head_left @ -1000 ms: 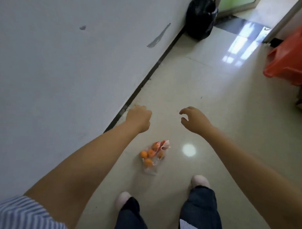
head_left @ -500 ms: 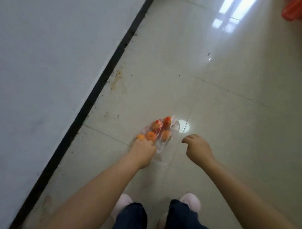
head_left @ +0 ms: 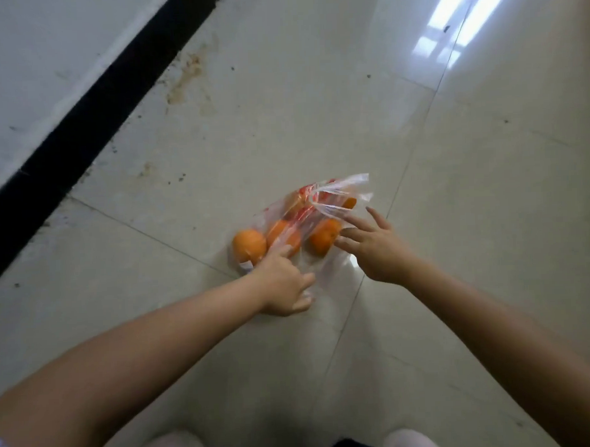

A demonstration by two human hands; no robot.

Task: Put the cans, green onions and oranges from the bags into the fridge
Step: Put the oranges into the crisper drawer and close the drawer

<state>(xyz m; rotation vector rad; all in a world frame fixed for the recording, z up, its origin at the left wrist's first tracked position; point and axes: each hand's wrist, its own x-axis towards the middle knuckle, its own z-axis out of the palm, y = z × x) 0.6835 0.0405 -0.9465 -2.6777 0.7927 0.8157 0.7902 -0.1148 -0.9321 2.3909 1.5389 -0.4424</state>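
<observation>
Best taken by the twisted handles at one o'clock: thin, slippery clear red-printed plastic bag (head_left: 323, 202) of loose round oranges (head_left: 249, 245), left hand (head_left: 284, 285) touching, right hand (head_left: 376, 250) spread, neither gripping.

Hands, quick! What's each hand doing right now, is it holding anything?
Left hand: open, index finger stretched out onto an orange through the plastic bag, gripping nothing.
Right hand: open, fingers spread at the bag, holding nothing.

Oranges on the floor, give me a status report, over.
Left hand and right hand open, fingers at the bag; no grip yet. Oranges in bag on floor. Nothing in the way.
</observation>
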